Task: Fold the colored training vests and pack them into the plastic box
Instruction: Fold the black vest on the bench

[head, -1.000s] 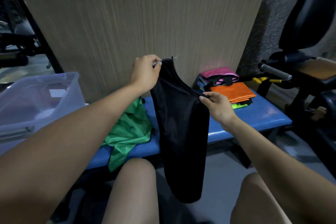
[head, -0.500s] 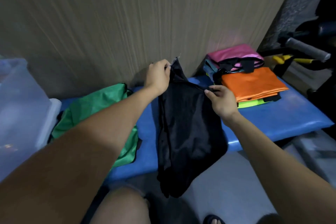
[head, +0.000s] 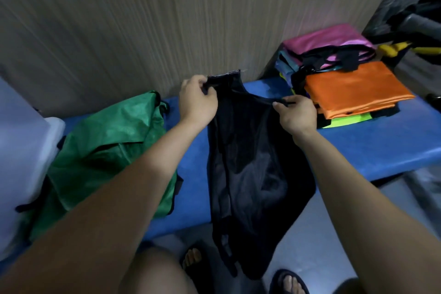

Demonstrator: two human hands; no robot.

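A black mesh vest (head: 253, 169) lies lengthwise across the blue bench (head: 372, 150), its lower end hanging over the front edge. My left hand (head: 196, 100) pinches its shoulder strap at the far side. My right hand (head: 297, 114) pinches the other edge near the armhole. An unfolded green vest (head: 107, 150) is spread on the bench to the left. Folded vests are stacked at the right: an orange one (head: 355, 88) on top in front, a pink one (head: 327, 39) behind. The clear plastic box (head: 21, 150) stands at the left edge.
A wood-grain wall (head: 191, 19) rises directly behind the bench. Dark gym equipment with a yellow part (head: 403, 46) stands at the far right. My knees and sandalled feet (head: 288, 281) are on the grey floor in front of the bench.
The black vest came down from hanging in the air and now rests on the bench. Both hands moved lower and forward with it. The view tilted downward.
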